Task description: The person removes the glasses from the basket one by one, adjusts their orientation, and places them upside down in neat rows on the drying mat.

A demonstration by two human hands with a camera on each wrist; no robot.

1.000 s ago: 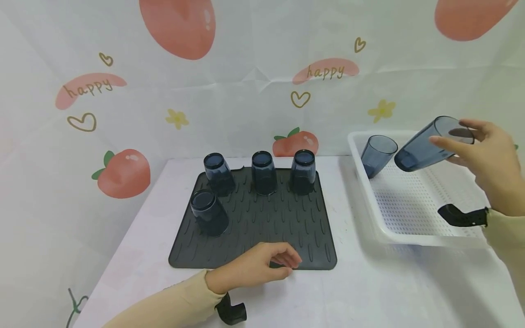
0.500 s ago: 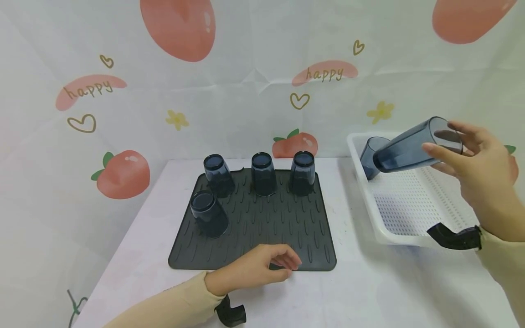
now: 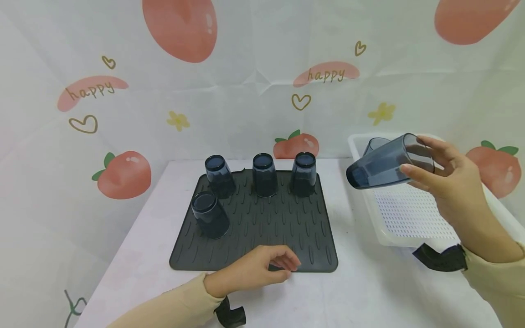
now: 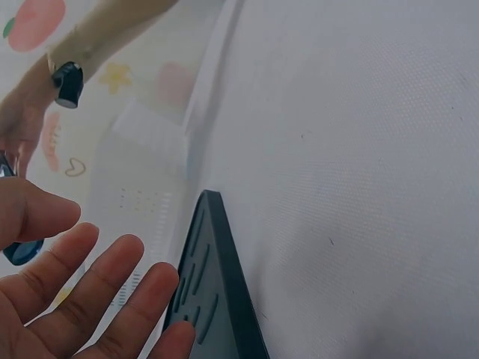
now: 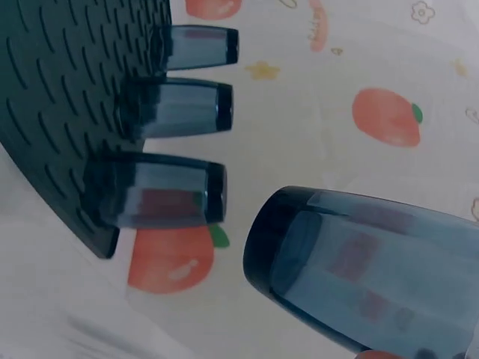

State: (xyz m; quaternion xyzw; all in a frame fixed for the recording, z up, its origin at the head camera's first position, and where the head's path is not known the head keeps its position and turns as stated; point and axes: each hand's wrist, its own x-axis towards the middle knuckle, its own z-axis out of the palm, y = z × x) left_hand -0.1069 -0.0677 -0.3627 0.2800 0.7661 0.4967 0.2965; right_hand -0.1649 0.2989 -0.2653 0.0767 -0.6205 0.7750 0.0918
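My right hand [image 3: 455,187] grips a blue drinking glass [image 3: 379,164] near its rim, thumb in front. The glass lies almost sideways in the air over the left wall of the white basket, its thick base pointing left. In the right wrist view the same glass [image 5: 374,262] fills the lower right. My left hand [image 3: 258,269] hovers at the front edge of the dark drying mat [image 3: 262,237], fingers loosely bent around nothing. Upside down on the mat stand several blue glasses: a back row with a left glass [image 3: 220,177], and a nearer glass [image 3: 210,215] at left.
The white perforated basket [image 3: 383,239] stands at the right of the white table [image 3: 348,291]. Inside its back left corner another glass [image 3: 374,144] shows partly behind the held one. A printed cloth [image 3: 246,68] hangs along the back.
My right hand has carried the glass left and slightly down, from above the basket's inside to its left wall, tipping it closer to horizontal. The left hand has stayed in place.
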